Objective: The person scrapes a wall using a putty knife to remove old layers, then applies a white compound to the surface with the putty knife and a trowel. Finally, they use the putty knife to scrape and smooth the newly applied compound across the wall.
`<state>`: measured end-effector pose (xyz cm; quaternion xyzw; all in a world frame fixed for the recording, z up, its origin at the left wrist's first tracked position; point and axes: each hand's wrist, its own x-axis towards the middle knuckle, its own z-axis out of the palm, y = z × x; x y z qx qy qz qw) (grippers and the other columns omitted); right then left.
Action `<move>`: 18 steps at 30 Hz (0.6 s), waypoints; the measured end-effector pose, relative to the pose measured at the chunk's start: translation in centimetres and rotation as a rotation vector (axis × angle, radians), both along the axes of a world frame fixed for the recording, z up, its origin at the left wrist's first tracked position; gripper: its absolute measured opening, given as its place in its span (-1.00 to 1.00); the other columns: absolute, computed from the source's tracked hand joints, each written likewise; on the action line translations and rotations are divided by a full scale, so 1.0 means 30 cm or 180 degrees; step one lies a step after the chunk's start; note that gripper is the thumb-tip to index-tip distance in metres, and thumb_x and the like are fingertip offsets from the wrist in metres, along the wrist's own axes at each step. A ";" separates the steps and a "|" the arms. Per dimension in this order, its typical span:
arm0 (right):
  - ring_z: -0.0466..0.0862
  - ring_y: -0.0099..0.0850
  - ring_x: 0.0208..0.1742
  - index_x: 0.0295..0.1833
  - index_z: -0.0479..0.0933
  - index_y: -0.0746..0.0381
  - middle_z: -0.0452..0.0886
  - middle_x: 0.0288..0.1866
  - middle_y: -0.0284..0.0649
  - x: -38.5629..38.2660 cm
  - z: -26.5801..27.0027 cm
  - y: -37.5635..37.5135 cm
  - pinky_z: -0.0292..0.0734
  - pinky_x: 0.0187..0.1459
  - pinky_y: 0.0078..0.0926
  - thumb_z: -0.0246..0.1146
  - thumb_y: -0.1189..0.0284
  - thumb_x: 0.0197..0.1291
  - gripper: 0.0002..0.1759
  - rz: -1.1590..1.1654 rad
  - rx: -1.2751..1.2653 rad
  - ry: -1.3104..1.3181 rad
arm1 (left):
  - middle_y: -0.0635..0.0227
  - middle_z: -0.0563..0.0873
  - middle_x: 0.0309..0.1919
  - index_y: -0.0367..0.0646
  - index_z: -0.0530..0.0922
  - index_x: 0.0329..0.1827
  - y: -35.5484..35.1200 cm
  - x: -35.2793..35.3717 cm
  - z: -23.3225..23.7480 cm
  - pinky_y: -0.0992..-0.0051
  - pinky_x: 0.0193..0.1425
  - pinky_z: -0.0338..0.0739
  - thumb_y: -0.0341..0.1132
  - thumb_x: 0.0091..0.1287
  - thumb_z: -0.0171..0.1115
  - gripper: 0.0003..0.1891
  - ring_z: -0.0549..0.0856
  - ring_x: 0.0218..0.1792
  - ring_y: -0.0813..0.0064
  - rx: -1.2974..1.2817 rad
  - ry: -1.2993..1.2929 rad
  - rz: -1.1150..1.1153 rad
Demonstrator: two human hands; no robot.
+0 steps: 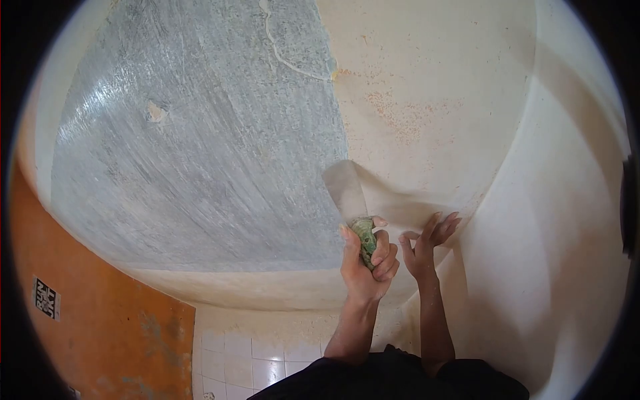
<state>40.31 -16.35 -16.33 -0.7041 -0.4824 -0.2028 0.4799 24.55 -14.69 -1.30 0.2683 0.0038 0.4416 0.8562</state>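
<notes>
Left hand (367, 275) is clamped on the green handle of a scraper (348, 193). Right hand (425, 248), fingers parted, is just beside it; wall contact cannot be confirmed. The blade lies over the border between grey patch (200, 153) and cream wall (440, 60). Farther off: white tiles (238, 347), orange surface (100, 287) bearing a sticker (46, 298).

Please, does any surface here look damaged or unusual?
Yes. The grey area has a pale, chipped-looking spot at upper left and a wavy pale line near its top edge, interrupting its coating. Reddish speckles mark the cream area beside it; greyish patches blemish the orange wall.
</notes>
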 end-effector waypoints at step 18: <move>-0.77 0.35 0.50 0.61 -0.50 0.20 -0.71 0.53 0.42 0.006 -0.015 -0.012 -0.69 0.35 0.45 0.24 0.07 0.36 0.14 0.0067 -0.0107 0.0031 | 0.56 0.24 -0.65 -0.18 0.47 0.12 0.077 0.025 0.130 0.70 -0.74 -0.07 0.23 0.57 -0.29 -0.38 0.10 -0.73 0.76 0.0590 -0.0334 0.0026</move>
